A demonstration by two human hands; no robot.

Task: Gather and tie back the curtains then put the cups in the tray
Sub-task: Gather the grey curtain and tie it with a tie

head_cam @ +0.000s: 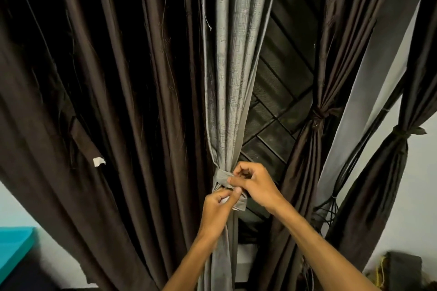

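A grey curtain [228, 78] hangs in the middle, gathered into a narrow bundle by a grey tie-back band [221, 176] wrapped around it. My left hand [218, 210] pinches the lower end of the band just below the wrap. My right hand [254, 184] pinches the band at the right side of the wrap, fingers curled. No cups or tray are in view.
A wide dark brown curtain [106, 101] hangs loose on the left with a loose tie strip [87, 144]. Two brown curtains on the right [316, 116] [402, 132] are tied at the middle. A dark window grille [279, 101] shows behind. A teal surface [14, 245] sits lower left.
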